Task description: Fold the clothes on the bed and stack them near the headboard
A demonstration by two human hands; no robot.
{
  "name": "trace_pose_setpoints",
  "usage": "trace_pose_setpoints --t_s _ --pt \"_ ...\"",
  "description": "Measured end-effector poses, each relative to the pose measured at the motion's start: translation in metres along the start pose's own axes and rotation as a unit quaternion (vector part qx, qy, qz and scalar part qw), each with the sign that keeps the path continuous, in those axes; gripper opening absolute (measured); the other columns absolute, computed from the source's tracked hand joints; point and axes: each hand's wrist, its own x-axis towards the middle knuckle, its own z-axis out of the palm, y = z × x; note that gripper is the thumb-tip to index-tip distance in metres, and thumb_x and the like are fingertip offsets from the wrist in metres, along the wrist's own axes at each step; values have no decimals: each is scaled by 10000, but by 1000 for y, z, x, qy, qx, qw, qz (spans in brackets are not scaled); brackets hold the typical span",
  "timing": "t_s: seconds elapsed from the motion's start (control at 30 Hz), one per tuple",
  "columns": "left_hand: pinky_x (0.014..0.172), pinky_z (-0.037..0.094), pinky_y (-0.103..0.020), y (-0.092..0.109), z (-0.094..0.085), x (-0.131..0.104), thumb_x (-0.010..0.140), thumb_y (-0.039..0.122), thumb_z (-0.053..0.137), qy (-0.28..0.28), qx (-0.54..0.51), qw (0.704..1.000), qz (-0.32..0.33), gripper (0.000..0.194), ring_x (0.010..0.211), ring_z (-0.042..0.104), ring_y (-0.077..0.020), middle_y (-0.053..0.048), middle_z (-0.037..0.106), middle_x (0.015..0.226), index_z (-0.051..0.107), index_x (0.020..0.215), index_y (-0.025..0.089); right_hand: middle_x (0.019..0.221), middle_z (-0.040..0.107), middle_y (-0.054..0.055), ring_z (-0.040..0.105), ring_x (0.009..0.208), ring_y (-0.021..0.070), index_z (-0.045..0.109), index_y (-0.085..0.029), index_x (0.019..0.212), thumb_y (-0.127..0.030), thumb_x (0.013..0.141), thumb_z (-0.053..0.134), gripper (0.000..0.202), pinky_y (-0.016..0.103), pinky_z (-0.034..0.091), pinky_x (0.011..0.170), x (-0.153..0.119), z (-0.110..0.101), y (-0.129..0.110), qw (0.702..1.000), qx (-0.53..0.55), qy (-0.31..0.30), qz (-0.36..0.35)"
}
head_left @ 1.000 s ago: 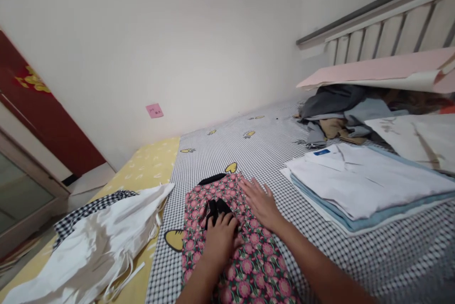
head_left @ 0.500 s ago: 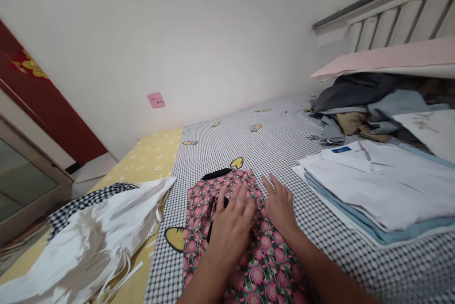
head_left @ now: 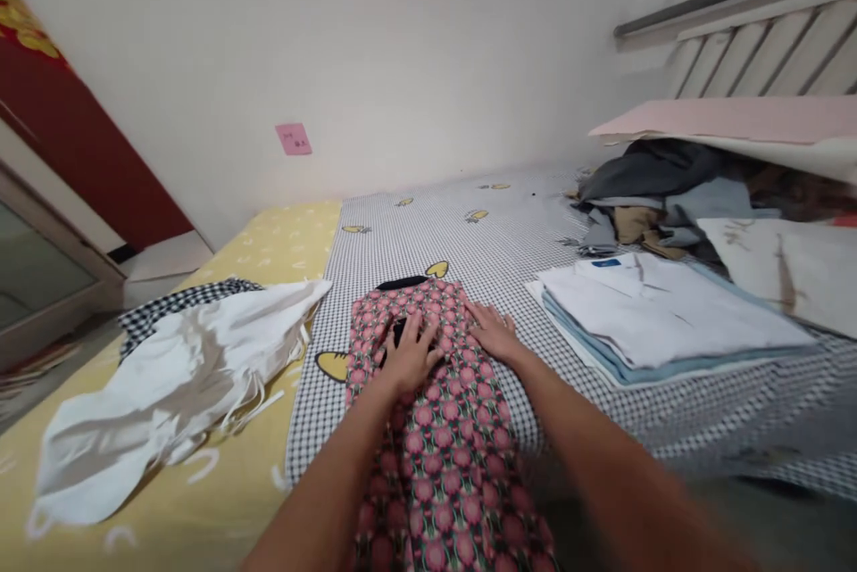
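Our left hand [head_left: 412,360], fingers spread, and right hand [head_left: 495,333], loosely extended, touch the floral garment [head_left: 442,438]. It lies at the bed's [head_left: 402,237] near edge.

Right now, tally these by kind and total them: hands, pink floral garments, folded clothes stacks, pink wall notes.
Hands (left hand, right hand): 2
Pink floral garment: 1
Folded clothes stack: 1
Pink wall note: 1
Total: 5

Two bare forearms [head_left: 338,465], slim toward bare wrists [head_left: 389,386]
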Motion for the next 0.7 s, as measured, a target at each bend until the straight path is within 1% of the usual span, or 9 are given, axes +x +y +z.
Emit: trace_pose_setpoints --t_s 0.07,0.17,0.23,0.3,0.4,0.47,0.57,0.63,0.7 --pt "1223 152 -605 -10 2 -38 1014 339 358 56 -15 998 34 545 1564 63 -247 -95 67 1702 284 1554 324 1634 330 72 291 1501 288 255 -322 1582 -292 985 338 604 628 262 1158 -31 -4 5 999 7 -14 -47" --pt "1190 252 -605 -44 32 -118 1007 218 331 142 -8 987 79 511 1538 215 -263 -115 195 1682 413 1492 357 1648 307 28 282 1505 206 273 -357 1571 -222 995 311 593 540 233 1197 -105 10 19 986 6 20 -163" --pt "1151 316 -624 -68 61 -177 964 130 378 170 30 980 100 586 1510 294 -292 -115 259 1663 411 1486 395 1639 328 38 284 1503 226 307 -357 1560 -166 971 350 620 539 232 1194 -163 30 34 971 -23 59 -231" --pt "1127 355 -617 -83 88 -229 927 92 430 202 74 967 134 622 1478 358 -310 -95 320 1640 453 1453 424 1601 401 47 328 1480 259 332 -374 1547 -128 935 408 664 551 269 1166 -222 53 49 960 -57 75 -264" --pt "1134 346 -596 -81 112 -282 911 93 470 247 101 948 175 521 1478 355 -296 -65 373 1617 608 1302 408 1526 509 56 438 1406 265 397 -378 1516 -165 935 446 621 523 365 1101 -295 78 64 956 -53 87 -276" --pt "1138 336 -591 -62 113 -296 895 86 481 248 83 948 181 480 1490 328 -283 -59 415 1594 655 1230 382 1508 521 68 482 1366 260 520 -361 1435 -201 958 429 512 493 419 1055 -330 81 61 961 -21 132 -242" --pt "1110 387 -557 -18 101 -287 903 91 462 243 -5 956 162 442 1403 453 -266 -60 554 1483 682 1185 350 1368 612 88 580 1225 248 668 -317 1241 -218 978 414 379 441 482 950 -357 68 33 965 26 220 -139" --pt "1079 436 -524 11 98 -266 926 138 459 196 -123 967 110 380 1270 572 -253 -69 655 1352 690 1169 317 1229 677 86 616 1119 254 661 -304 1243 -285 962 501 323 431 490 908 -362 55 2 972 38 203 -115" --pt "1058 472 -480 36 105 -242 914 178 495 107 -271 956 33 346 1158 641 -241 -81 712 1236 666 1202 263 1198 696 85 609 1107 286 622 -299 1307 -366 889 641 424 456 480 921 -360 47 -28 983 34 130 -121"
